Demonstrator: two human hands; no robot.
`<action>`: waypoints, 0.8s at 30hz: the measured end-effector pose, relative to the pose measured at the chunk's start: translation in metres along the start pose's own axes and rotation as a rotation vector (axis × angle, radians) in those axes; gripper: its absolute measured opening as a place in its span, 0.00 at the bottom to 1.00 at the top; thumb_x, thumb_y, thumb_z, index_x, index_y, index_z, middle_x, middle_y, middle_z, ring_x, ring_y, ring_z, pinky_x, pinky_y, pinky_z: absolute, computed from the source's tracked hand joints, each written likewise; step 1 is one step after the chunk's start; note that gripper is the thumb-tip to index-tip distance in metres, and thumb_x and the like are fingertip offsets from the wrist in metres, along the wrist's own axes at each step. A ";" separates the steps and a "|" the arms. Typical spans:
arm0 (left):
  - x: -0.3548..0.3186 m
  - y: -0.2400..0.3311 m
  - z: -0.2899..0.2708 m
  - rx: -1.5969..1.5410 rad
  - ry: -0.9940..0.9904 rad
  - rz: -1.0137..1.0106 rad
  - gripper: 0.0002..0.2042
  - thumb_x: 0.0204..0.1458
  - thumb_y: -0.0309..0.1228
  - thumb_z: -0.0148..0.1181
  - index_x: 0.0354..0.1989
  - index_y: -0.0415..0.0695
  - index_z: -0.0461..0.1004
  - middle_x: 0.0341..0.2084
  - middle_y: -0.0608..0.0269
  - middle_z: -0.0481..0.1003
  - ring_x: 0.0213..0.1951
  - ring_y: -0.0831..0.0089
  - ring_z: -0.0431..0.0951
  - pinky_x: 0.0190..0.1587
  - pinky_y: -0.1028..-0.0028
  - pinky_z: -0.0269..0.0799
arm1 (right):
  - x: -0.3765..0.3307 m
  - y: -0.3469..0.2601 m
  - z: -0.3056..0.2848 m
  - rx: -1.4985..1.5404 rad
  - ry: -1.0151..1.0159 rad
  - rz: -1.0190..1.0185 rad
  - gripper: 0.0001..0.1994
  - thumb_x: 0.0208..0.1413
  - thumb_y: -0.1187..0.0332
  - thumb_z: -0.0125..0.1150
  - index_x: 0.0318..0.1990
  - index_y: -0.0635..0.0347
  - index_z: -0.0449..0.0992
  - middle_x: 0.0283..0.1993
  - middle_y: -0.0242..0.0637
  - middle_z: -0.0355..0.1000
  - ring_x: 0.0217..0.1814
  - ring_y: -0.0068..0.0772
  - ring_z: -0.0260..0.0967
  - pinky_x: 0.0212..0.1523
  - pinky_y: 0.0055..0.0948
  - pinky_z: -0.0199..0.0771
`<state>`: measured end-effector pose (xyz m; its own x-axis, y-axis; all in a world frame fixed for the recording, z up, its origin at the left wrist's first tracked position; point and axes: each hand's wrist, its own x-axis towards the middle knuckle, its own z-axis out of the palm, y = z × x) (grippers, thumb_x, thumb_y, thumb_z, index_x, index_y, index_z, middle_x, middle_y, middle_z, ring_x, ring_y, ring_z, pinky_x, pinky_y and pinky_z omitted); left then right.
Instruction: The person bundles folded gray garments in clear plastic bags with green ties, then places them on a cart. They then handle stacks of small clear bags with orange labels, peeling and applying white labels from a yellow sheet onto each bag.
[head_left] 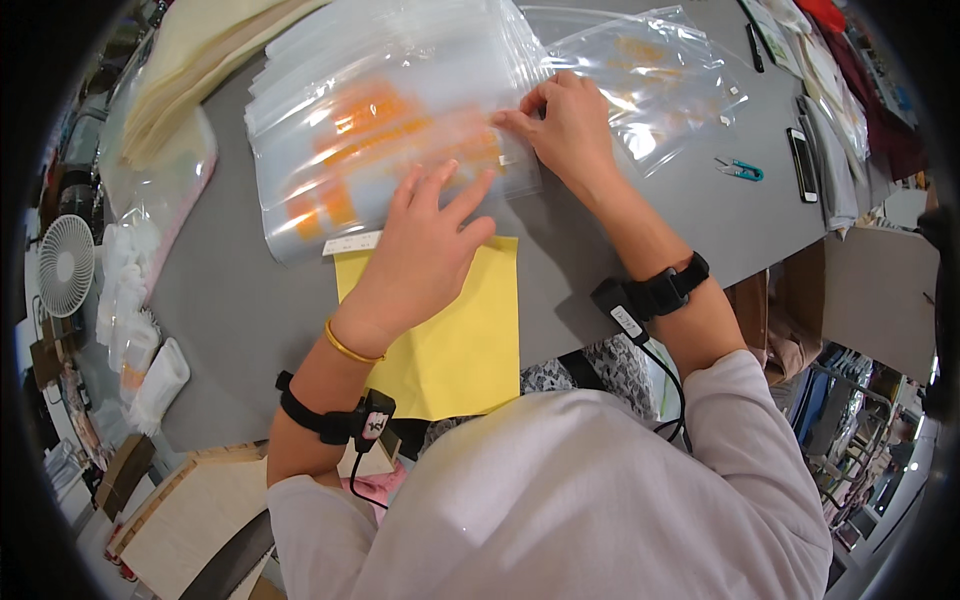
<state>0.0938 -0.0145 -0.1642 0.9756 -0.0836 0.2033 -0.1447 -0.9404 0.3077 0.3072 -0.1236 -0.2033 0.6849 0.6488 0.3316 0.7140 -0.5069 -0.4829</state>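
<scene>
A stack of clear plastic bags (290, 160) with orange print lies in front of me, its sheets fanned at the upper left. My left hand (420, 245) is open, its fingers spread and resting on the stack's near part. Beneath that hand is a yellow sheet (470, 330), hanging toward my lap. A strip of white labels (350, 243) lies at the sheet's top edge. My right hand (570, 130) has thumb and forefinger brought together at the right side of the stack, pinching the edge of a bag. More loose clear bags (650, 120) lie just beyond it.
Teal thread snips (742, 170), a phone (802, 165) and a black pen (754, 47) lie on the grey table (225, 330) at the right. Cream fabric (190, 85) and bundled white items (155, 385) line the left edge, near a white fan (67, 265).
</scene>
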 end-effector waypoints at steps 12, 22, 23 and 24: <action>-0.011 -0.003 -0.010 -0.134 -0.021 -0.037 0.03 0.56 0.21 0.61 0.33 0.38 0.72 0.64 0.55 0.71 0.70 0.50 0.62 0.73 0.48 0.56 | 0.022 0.058 -0.030 0.030 0.108 0.003 0.11 0.69 0.66 0.51 0.50 0.56 0.80 0.41 0.37 0.83 0.30 0.39 0.80 0.38 0.36 0.78; 0.014 -0.007 -0.030 -0.265 -0.018 -0.152 0.03 0.59 0.24 0.59 0.36 0.38 0.73 0.36 0.60 0.74 0.41 0.65 0.73 0.46 0.69 0.71 | 0.056 0.155 -0.109 -0.574 0.379 -0.068 0.13 0.63 0.63 0.64 0.53 0.55 0.80 0.50 0.41 0.80 0.50 0.49 0.77 0.49 0.40 0.75; 0.016 -0.006 -0.030 -0.356 -0.102 -0.286 0.03 0.60 0.25 0.59 0.36 0.38 0.74 0.34 0.62 0.75 0.39 0.69 0.73 0.44 0.72 0.70 | 0.044 0.125 -0.108 -0.509 0.412 -0.144 0.13 0.62 0.64 0.66 0.53 0.55 0.80 0.51 0.41 0.79 0.50 0.49 0.77 0.49 0.39 0.75; 0.019 -0.005 -0.030 -0.447 -0.188 -0.421 0.04 0.62 0.26 0.59 0.37 0.39 0.74 0.33 0.64 0.75 0.37 0.73 0.74 0.43 0.74 0.70 | 0.027 0.091 -0.100 -0.057 0.268 -0.146 0.10 0.60 0.71 0.63 0.49 0.57 0.79 0.46 0.41 0.80 0.49 0.47 0.77 0.50 0.41 0.77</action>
<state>0.1081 -0.0015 -0.1343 0.9704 0.1681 -0.1734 0.2415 -0.6803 0.6920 0.4055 -0.2092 -0.1575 0.5833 0.5477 0.5998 0.8092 -0.4556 -0.3710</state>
